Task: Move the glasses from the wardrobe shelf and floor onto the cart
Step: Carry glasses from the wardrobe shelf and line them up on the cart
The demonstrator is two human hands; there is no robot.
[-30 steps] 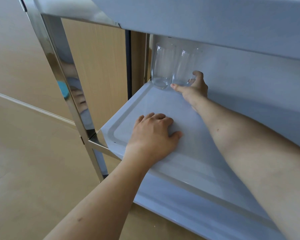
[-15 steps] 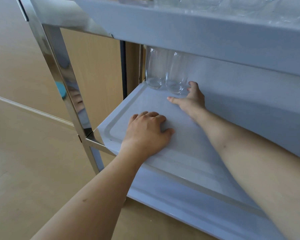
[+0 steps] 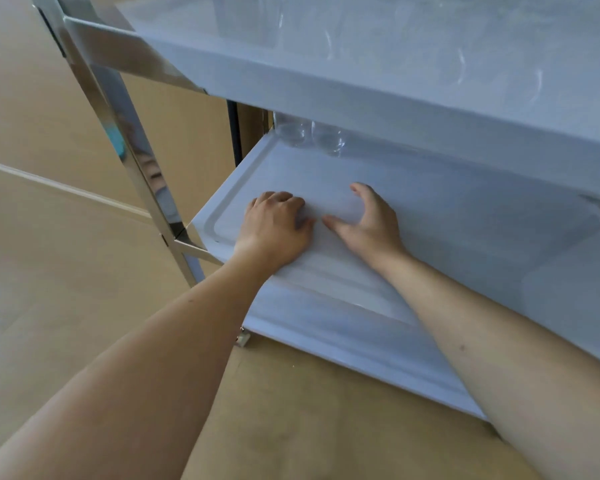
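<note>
right hand (image 3: pixel 364 223) withdrawn from glasses (image 3: pixel 309 135), empty

cart post (image 3: pixel 118 109): mirror-polished metal | shelf (image 3: pixel 430 216): smooth pale plastic-looking | glasses (image 3: pixel 309 133): clear glass | floor (image 3: pixel 66 271): matt wood-look

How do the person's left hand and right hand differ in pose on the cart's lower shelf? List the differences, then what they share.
The left hand lies palm down with fingers bent under; the right hand is spread, thumb pointing towards the left hand. The left hand sits nearer the shelf's left rim; the right hand sits further in. Both rest on the lower shelf, hold nothing, and are apart from the two glasses.
</note>
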